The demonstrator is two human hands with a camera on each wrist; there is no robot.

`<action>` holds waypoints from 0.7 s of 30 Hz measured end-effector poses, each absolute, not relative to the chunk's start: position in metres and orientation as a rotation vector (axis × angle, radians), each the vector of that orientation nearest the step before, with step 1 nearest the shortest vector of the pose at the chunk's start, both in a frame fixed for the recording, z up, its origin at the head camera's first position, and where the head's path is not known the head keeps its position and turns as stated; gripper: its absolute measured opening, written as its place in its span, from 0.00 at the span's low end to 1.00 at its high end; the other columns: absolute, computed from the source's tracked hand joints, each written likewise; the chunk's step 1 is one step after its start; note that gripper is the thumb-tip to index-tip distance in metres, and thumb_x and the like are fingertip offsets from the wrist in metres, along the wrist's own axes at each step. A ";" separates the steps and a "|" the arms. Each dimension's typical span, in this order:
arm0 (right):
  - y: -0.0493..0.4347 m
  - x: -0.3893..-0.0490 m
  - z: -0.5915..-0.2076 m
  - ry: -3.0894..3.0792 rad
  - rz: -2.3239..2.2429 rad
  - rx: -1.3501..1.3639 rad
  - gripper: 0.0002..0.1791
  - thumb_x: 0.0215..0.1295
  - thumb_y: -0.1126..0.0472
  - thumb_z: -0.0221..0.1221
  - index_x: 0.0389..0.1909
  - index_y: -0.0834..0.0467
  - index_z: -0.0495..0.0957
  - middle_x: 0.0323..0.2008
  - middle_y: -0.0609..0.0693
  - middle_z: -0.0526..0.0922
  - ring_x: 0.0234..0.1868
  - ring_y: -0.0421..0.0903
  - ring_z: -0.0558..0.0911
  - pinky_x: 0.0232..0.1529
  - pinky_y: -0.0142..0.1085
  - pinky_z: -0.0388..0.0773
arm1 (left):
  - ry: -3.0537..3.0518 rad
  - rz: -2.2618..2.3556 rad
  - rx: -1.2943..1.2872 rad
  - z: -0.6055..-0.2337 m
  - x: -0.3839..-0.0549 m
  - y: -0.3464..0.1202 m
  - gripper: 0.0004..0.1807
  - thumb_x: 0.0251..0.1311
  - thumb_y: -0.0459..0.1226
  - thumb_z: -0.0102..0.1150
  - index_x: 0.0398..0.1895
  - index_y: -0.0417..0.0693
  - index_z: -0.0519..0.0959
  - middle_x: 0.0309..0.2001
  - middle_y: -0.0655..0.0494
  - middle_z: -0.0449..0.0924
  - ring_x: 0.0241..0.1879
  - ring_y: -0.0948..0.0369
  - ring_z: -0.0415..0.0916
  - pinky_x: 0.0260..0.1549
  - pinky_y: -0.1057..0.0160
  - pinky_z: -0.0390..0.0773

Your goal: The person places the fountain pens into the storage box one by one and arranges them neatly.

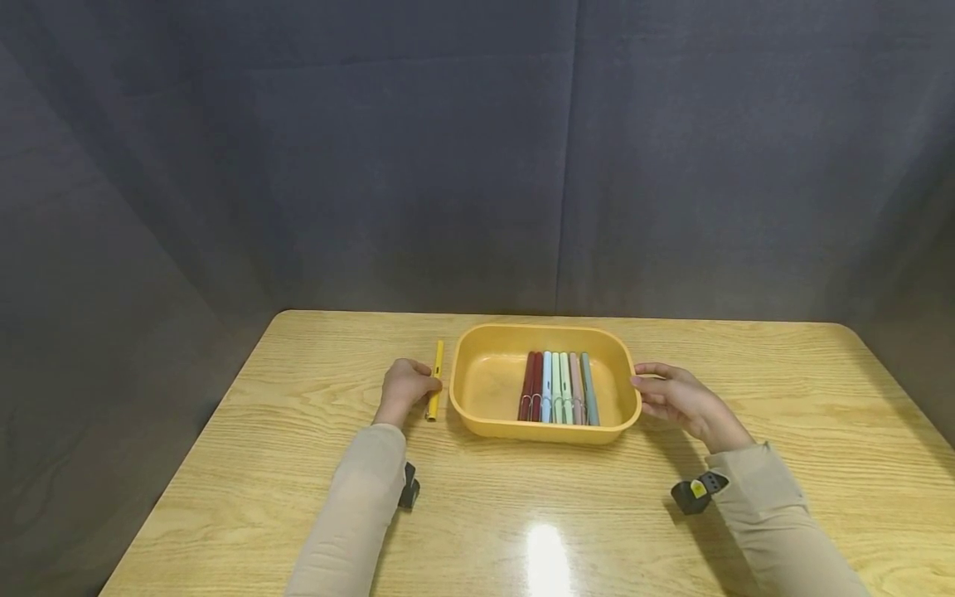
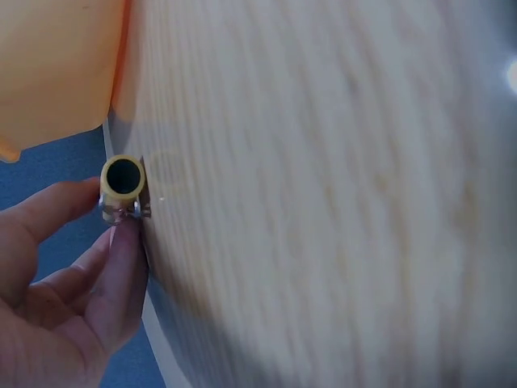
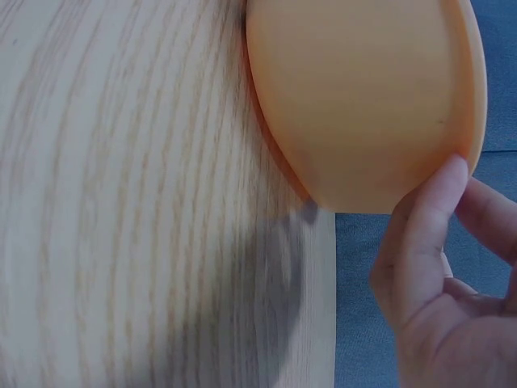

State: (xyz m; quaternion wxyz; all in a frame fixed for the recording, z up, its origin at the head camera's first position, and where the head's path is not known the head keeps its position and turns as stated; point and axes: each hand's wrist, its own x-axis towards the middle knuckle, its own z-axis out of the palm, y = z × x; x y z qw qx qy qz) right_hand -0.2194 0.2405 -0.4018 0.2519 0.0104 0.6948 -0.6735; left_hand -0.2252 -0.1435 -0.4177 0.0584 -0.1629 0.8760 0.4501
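Note:
My left hand [image 1: 406, 385] pinches a yellow pen [image 1: 438, 358] between thumb and fingers, just left of an orange-yellow plastic tray [image 1: 477, 429]. The pen lies lengthwise away from me, low over the table. In the left wrist view its round, dark, hollow-looking end [image 2: 123, 176] faces the camera, with a metal clip below. At the tray's right end my right hand [image 1: 682, 400] holds the rim, thumb against the outer wall in the right wrist view. Inside the tray, several clipped pens [image 1: 556, 385] lie side by side: dark red, light blue, pale green, pink and grey-blue.
The tray stands on a wood-grain table [image 1: 477, 497] near its back edge. Behind and at the sides hangs a dark grey curtain [image 1: 418, 166]. Each forearm wears a small black device, one of them by the right cuff [image 1: 691, 496].

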 end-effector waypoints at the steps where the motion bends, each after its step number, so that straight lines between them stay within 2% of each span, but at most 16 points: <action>1: 0.241 -0.219 -0.402 1.889 -1.833 0.030 0.14 0.70 0.62 0.52 0.52 0.60 0.63 0.28 0.38 0.82 0.30 0.32 0.82 0.32 0.22 0.82 | 2.655 1.351 -0.483 -0.418 -0.225 -0.144 0.19 0.52 0.31 0.63 0.48 0.31 0.79 0.43 0.38 0.83 0.26 0.63 0.78 0.29 0.69 0.84; 8: 0.241 -0.219 -0.402 1.883 -1.831 0.036 0.16 0.70 0.62 0.52 0.54 0.61 0.62 0.28 0.38 0.82 0.29 0.32 0.81 0.31 0.22 0.82 | 2.664 1.316 -0.470 -0.419 -0.226 -0.146 0.17 0.53 0.31 0.62 0.46 0.31 0.80 0.43 0.38 0.84 0.25 0.64 0.78 0.29 0.68 0.85; 14: 0.241 -0.219 -0.400 1.870 -1.841 0.043 0.13 0.70 0.62 0.52 0.52 0.59 0.63 0.27 0.38 0.81 0.28 0.32 0.81 0.30 0.22 0.82 | 2.634 1.417 -0.475 -0.418 -0.224 -0.148 0.18 0.53 0.30 0.58 0.48 0.30 0.80 0.46 0.36 0.83 0.28 0.63 0.78 0.33 0.66 0.87; 21: 0.240 -0.219 -0.400 1.880 -1.828 0.051 0.17 0.70 0.62 0.53 0.55 0.61 0.62 0.27 0.38 0.81 0.28 0.32 0.81 0.31 0.22 0.82 | 2.430 1.638 -0.502 -0.418 -0.224 -0.150 0.21 0.57 0.30 0.55 0.54 0.29 0.75 0.52 0.36 0.78 0.34 0.61 0.79 0.46 0.60 0.85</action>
